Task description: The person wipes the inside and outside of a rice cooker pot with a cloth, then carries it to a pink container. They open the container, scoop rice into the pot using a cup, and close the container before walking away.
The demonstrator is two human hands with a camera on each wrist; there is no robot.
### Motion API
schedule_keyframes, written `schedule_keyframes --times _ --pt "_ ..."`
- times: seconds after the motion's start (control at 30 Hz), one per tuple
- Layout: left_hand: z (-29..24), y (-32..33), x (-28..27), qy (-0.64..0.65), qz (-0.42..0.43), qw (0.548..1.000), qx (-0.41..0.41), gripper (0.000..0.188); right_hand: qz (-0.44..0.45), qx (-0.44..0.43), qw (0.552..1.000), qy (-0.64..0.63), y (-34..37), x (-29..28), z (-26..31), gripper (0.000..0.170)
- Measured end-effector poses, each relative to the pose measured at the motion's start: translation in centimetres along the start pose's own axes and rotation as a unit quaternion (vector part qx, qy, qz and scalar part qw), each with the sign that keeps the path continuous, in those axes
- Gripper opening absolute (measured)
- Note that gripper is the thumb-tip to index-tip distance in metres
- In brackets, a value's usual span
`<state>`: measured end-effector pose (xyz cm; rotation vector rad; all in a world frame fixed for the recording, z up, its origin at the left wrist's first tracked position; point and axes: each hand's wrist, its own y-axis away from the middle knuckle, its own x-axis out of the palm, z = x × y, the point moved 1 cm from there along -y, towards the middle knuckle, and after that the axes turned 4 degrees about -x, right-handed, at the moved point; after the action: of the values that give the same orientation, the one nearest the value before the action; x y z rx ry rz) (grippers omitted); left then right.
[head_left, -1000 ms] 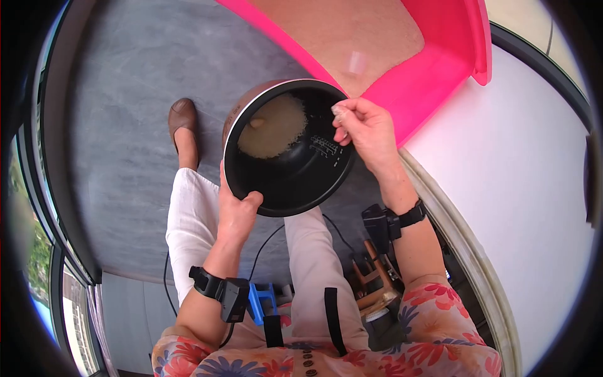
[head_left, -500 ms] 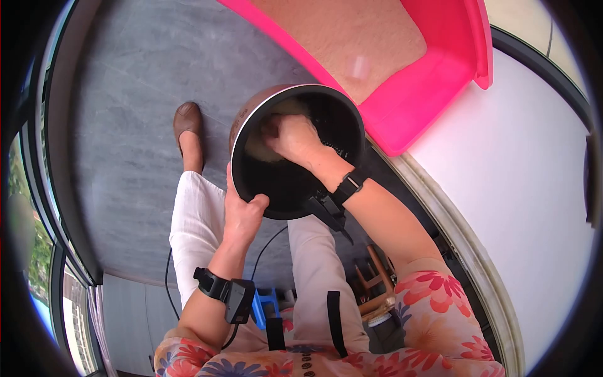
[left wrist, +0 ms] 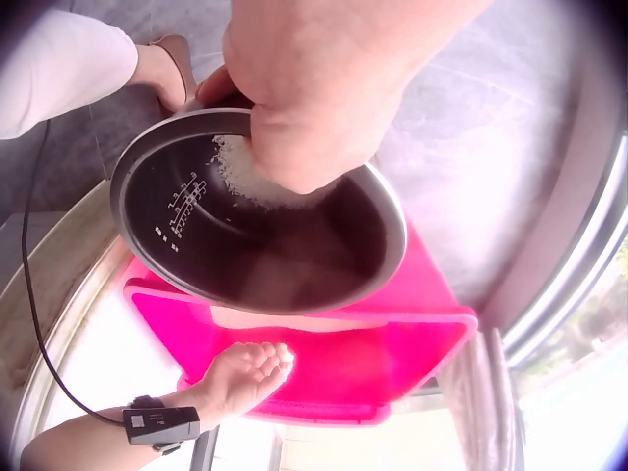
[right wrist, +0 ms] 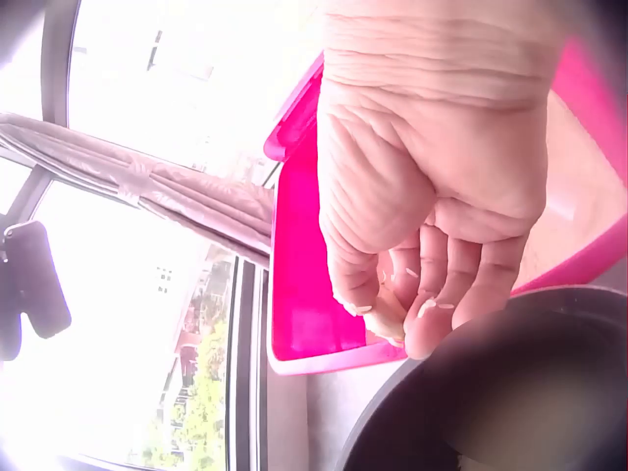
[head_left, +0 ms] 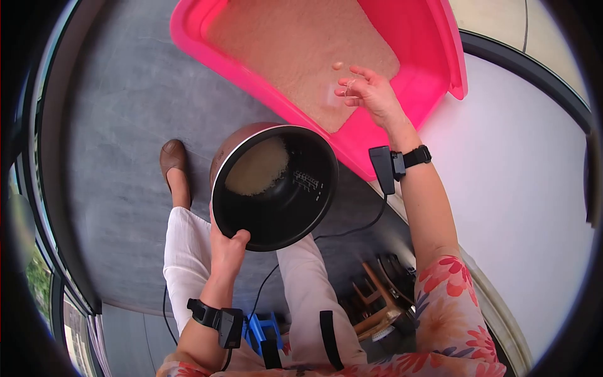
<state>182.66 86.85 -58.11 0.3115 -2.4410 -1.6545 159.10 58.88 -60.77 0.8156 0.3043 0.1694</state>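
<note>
My left hand (head_left: 227, 251) grips the near-left rim of a tilted dark pot (head_left: 282, 213), thumb over the edge. Pale rice (head_left: 259, 166) lies on one side inside it. Over a pink bin (head_left: 251, 85) of beige grains (head_left: 301, 56), my right hand (head_left: 375, 100) has its fingers parted and loosely bent, with grains stuck to them. A small tan piece (head_left: 338, 65) shows just beyond those fingertips, apart from them. The right wrist view has a pale piece (right wrist: 389, 316) at the fingertips of that hand (right wrist: 432, 196).
Legs in white trousers (head_left: 188, 245) and a brown shoe (head_left: 173, 157) are below and left of the pot. A blue stool (head_left: 264, 330) and wooden furniture (head_left: 377, 308) stand near the body. A white surface (head_left: 515, 163) lies right of the bin. Cables run from both wrist cameras.
My right hand has come out of the pot and moved up and right over the bin. The tan piece seen in the pot earlier is gone from it. The pot sits lower in view.
</note>
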Motion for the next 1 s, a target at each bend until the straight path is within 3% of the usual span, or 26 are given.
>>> schedule_keyframes --times 0.1,0.2,0.27,0.33,0.4,0.43,0.47,0.53,0.67,0.73,0.77,0.8,0.87,0.9,1.0 --pt "0.2 -0.1 0.0 0.006 -0.002 1.000 -0.002 0.075 -0.070 -0.012 0.995 0.070 -3.5 -0.8 -0.7 0.015" --pt "0.4 -0.2 -0.1 0.009 -0.003 1.000 -0.001 0.074 -0.015 -0.018 0.990 0.136 -4.2 -1.6 0.2 0.015" --pt "0.2 -0.3 0.0 0.016 -0.005 1.000 -0.001 0.074 0.068 -0.081 0.992 0.063 -3.6 -1.1 3.1 0.014" --pt "-0.3 -0.1 0.0 0.005 0.003 1.000 0.002 0.075 0.086 -0.087 0.992 0.026 -4.2 -0.6 3.2 0.022" --pt "-0.2 0.0 -0.1 0.000 0.000 1.000 -0.003 0.075 -0.043 0.098 0.962 0.251 -7.1 -1.5 -1.4 0.039" --pt "-0.2 -0.2 -0.2 -0.004 -0.002 1.000 -0.004 0.076 -0.015 0.157 0.884 0.440 -9.0 -2.3 -3.1 0.057" --pt "-0.1 -0.3 -0.2 -0.006 -0.006 1.000 -0.006 0.076 -0.011 0.156 0.885 0.438 -9.7 -2.5 -4.4 0.057" --pt "0.2 -0.3 -0.3 -0.004 -0.002 1.000 -0.012 0.077 -0.071 0.240 0.920 0.302 -10.6 -2.5 -7.0 0.066" --pt "-1.1 0.1 -0.2 -0.004 0.004 0.999 -0.047 0.082 -0.015 0.232 0.899 0.371 -12.9 -3.8 -12.6 0.068" --pt "-1.1 0.1 -0.2 -0.009 -0.007 0.999 -0.050 0.085 -0.053 0.230 0.962 0.135 -11.2 -2.7 -13.2 0.068" --pt "-1.1 0.1 -0.3 -0.009 -0.006 0.999 -0.052 0.086 -0.027 0.273 0.959 0.067 -11.1 -2.8 -13.0 0.064" --pt "-1.0 0.1 -0.2 -0.008 -0.003 0.998 -0.055 0.087 -0.025 0.272 0.960 0.066 -11.0 -3.0 -12.8 0.064" --pt "-1.2 0.1 -0.1 -0.004 -0.004 0.998 -0.059 0.087 0.064 0.271 0.950 0.142 -10.2 -3.6 -11.7 0.072" --pt "-1.3 0.0 -0.1 0.000 -0.007 0.998 -0.065 0.087 -0.011 0.226 0.956 0.184 -9.6 -3.0 -11.1 0.079" --pt "-1.3 -0.1 -0.1 -0.011 -0.009 0.998 -0.053 0.088 -0.027 0.092 0.965 0.245 -9.8 -2.5 -6.3 0.083"
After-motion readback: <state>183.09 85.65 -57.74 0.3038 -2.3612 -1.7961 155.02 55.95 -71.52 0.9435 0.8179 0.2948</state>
